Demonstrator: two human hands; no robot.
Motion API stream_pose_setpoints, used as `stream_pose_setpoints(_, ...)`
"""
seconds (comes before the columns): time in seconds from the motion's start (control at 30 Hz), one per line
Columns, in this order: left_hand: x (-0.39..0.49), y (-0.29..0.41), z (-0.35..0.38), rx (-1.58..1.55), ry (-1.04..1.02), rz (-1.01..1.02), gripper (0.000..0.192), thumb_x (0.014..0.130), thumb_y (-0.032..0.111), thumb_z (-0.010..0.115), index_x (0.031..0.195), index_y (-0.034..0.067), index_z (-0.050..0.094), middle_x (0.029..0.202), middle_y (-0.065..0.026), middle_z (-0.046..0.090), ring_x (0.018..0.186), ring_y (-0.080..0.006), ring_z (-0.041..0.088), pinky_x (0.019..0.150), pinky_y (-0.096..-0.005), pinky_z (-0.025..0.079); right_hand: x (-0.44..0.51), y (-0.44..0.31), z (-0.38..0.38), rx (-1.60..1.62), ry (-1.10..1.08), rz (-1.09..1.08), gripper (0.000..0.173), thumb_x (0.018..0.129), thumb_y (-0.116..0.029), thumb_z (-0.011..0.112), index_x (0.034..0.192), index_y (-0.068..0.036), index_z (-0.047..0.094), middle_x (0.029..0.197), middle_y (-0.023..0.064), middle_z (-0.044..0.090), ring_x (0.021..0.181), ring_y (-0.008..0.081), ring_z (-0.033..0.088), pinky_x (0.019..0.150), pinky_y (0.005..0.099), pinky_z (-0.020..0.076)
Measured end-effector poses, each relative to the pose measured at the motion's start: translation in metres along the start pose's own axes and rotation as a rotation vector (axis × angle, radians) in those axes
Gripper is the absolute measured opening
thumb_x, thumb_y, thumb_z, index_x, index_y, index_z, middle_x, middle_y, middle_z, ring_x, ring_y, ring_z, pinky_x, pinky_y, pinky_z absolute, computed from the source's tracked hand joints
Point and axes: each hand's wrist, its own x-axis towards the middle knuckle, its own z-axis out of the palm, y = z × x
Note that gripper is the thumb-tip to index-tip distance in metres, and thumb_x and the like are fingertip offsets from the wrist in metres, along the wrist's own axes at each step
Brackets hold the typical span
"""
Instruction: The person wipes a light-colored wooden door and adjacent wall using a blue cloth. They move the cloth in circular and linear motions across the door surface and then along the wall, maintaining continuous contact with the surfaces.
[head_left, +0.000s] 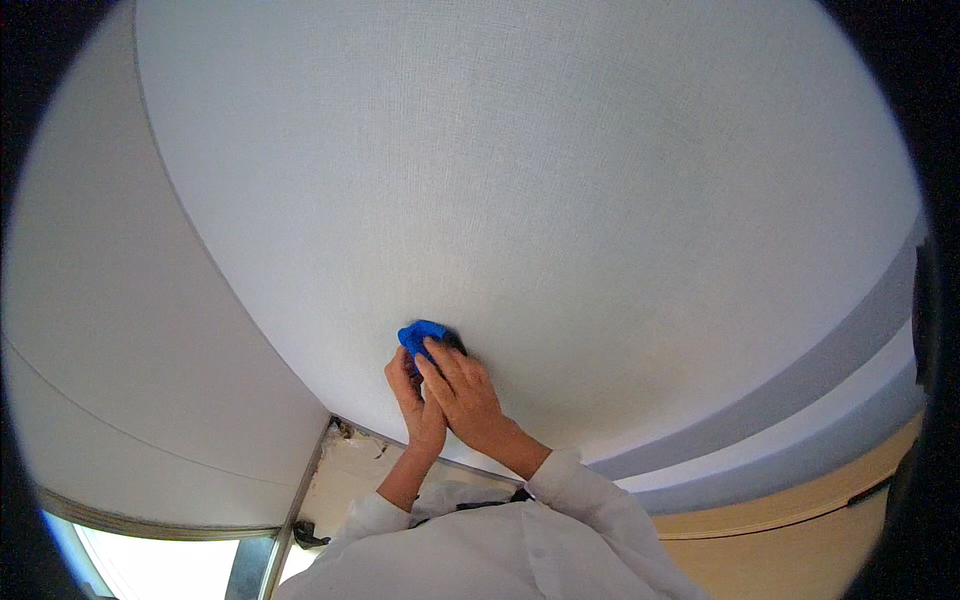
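Both my hands come together just below the middle of the view, in front of a large pale textured panel (525, 187). Between them is a crumpled blue cloth (424, 331), with a dark part beside it on the right. My right hand (465, 390) lies over the cloth with its fingers bent onto it. My left hand (420, 401) holds it from the left and below, its fingertips partly hidden. The cloth is close to the panel; whether it touches is not certain.
On the left a second pale panel (150, 300) meets the large one along a dark seam. Below it are a bright window (165, 562) and a black object (309, 535) by a frame. Grey bands (750, 420) and a light wood-coloured surface (780, 555) lie at lower right.
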Motion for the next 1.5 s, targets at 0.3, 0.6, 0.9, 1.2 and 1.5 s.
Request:
stream_pose_setpoints(0.3,0.020,-0.020,0.036,0.397,0.294,0.402,0.040,0.092,0.004,0.056,0.128,-0.005,0.041,0.118,-0.0206,0.043,0.110,-0.0332,0.043,0.100,-0.0443,0.033,-0.044,0.024,-0.057,-0.179,0.189,0.011,0.043,0.083,-0.001,0.062,0.126,-0.004,0.059,0.135,0.0228,0.051,0.123,0.0353,0.052,0.102,0.0492,0.0399)
stream_pose_setpoints(0.6,0.119,0.000,0.016,0.462,0.684,0.490,0.023,0.096,0.007,0.051,0.116,-0.004,0.050,0.115,-0.0187,0.047,0.104,-0.0306,0.044,0.096,-0.0431,0.034,-0.079,0.054,-0.110,-0.363,0.527,0.220,0.039,0.083,0.006,0.055,0.121,-0.001,0.060,0.122,0.0165,0.055,0.109,0.0310,0.052,0.094,0.0455,0.0399)
stream_pose_setpoints(0.9,0.064,0.004,0.044,0.471,0.423,0.707,0.030,0.083,-0.003,0.054,0.112,0.005,0.058,0.117,-0.0169,0.049,0.113,-0.0353,0.044,0.103,-0.0499,0.032,-0.087,0.061,-0.109,-0.430,0.466,0.163,0.035,0.080,0.004,0.057,0.113,-0.004,0.067,0.118,0.0117,0.057,0.106,0.0273,0.054,0.093,0.0427,0.0386)
stream_pose_setpoints(1.2,0.060,0.048,0.071,0.343,0.344,0.752,0.027,0.083,-0.003,0.058,0.108,0.005,0.061,0.105,-0.0172,0.050,0.100,-0.0309,0.046,0.090,-0.0449,0.036,-0.090,0.060,-0.099,-0.432,0.442,0.136,0.033,0.082,0.005,0.055,0.110,-0.005,0.068,0.117,0.0112,0.054,0.105,0.0271,0.050,0.090,0.0421,0.0385)
stream_pose_setpoints(1.5,0.136,0.070,0.028,0.383,0.561,0.714,0.034,0.084,-0.005,0.055,0.117,0.004,0.060,0.108,-0.0153,0.049,0.104,-0.0304,0.047,0.094,-0.0436,0.036,-0.087,0.050,-0.096,-0.405,0.415,0.138,0.035,0.077,0.006,0.059,0.107,-0.007,0.070,0.116,0.0102,0.056,0.105,0.0256,0.054,0.091,0.0406,0.0392)
